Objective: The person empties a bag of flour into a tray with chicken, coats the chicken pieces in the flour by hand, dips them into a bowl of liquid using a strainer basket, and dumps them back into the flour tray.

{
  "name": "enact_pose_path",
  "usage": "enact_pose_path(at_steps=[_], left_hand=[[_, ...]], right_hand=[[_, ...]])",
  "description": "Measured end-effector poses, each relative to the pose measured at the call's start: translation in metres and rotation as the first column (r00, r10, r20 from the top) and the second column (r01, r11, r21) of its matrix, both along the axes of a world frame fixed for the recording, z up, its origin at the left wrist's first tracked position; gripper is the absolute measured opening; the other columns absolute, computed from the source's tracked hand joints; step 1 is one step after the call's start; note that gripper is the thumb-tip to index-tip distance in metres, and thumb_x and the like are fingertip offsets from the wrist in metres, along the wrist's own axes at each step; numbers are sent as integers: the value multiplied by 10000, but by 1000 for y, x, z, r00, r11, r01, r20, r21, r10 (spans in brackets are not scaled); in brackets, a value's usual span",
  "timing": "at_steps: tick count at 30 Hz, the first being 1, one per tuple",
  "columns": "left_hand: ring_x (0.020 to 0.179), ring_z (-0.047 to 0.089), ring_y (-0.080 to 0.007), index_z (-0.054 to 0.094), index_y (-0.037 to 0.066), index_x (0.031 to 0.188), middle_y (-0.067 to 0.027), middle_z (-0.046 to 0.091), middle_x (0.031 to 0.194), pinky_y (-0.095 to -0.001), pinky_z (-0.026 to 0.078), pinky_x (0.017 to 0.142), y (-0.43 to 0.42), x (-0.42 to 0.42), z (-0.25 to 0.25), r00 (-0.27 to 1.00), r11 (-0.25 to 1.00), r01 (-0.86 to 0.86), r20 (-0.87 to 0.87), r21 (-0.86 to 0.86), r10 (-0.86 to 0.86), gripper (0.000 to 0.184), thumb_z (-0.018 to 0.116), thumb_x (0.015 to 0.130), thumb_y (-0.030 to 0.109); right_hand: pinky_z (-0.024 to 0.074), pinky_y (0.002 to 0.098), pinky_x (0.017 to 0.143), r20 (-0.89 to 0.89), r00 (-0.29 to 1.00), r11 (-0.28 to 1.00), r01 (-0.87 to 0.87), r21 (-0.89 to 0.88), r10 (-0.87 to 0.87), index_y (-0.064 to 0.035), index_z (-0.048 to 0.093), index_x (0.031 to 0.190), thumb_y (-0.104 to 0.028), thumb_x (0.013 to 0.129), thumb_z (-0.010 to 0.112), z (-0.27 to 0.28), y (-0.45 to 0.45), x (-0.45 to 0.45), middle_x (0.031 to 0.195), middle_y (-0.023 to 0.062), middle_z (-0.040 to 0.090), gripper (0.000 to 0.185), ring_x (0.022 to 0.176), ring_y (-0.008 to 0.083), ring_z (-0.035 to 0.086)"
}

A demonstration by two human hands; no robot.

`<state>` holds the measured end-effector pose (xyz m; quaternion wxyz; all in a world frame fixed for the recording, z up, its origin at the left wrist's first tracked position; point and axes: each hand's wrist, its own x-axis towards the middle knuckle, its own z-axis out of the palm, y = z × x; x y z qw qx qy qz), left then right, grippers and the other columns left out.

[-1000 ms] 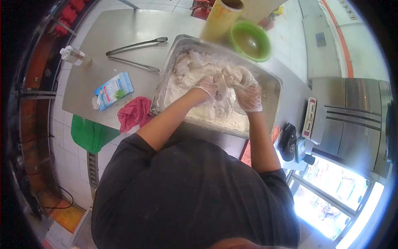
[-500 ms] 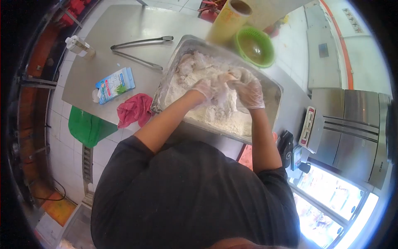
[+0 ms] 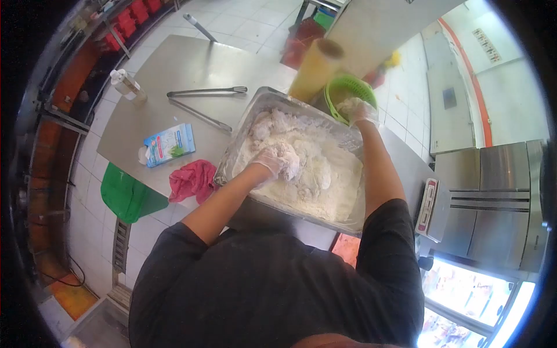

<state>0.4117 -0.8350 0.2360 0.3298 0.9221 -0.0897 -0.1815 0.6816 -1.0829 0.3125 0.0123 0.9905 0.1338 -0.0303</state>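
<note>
A metal tray (image 3: 354,200) holds white flour (image 3: 331,197) with several lumpy, flour-coated pieces (image 3: 313,171) in it, probably raw chicken. My left hand (image 3: 271,161), in a clear plastic glove, is in the tray with its fingers curled around a floured piece (image 3: 285,155). My gloved right hand (image 3: 361,111) is over the near rim of a green plastic basket (image 3: 354,86) behind the tray. Its floury fingers point down into the basket, and whether they hold anything is hidden.
On the steel table (image 3: 191,61) are metal tongs (image 3: 203,91), a blue packet (image 3: 170,145), a pink cloth (image 3: 192,181) and a white-capped bottle (image 3: 127,87). A yellow cylinder (image 3: 316,69) stands beside the basket. To the right is a scale (image 3: 429,206).
My hands, close together above the flour before, have parted. The right has moved away to the basket; the left has lowered into the tray. The camera view has shifted too.
</note>
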Motion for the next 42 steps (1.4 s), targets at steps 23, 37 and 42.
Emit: enact_pose_path(at_steps=[23, 37, 42], left_hand=[[938, 660, -312, 627, 1, 1108, -202, 669, 971, -426, 524, 793, -177, 291, 64, 964, 962, -235, 93, -139, 249, 346, 473, 961, 274], [822, 630, -184, 673, 94, 1040, -33, 669, 898, -355, 501, 742, -77, 176, 28, 712, 195, -401, -438, -895, -548, 229, 502, 977, 233], [903, 646, -196, 664, 77, 1117, -53, 689, 974, -334, 504, 796, -55, 84, 17, 794, 390, -461, -566, -797, -219, 265, 509, 969, 231]], right_hand=[[508, 370, 894, 186, 962, 723, 16, 691, -199, -20, 643, 1100, -225, 886, 694, 5, -93, -317, 1074, 159, 689, 301, 1021, 293, 664], [489, 403, 945, -203, 974, 850, 188, 492, -98, -37, 648, 1161, -471, 814, 679, -23, -74, -261, 1207, 222, 634, 557, 1145, 330, 608], [496, 407, 910, -573, 818, 995, 21, 102, 42, 44, 633, 1168, -550, 759, 701, -48, -27, -215, 1132, 248, 658, 724, 1054, 362, 637]])
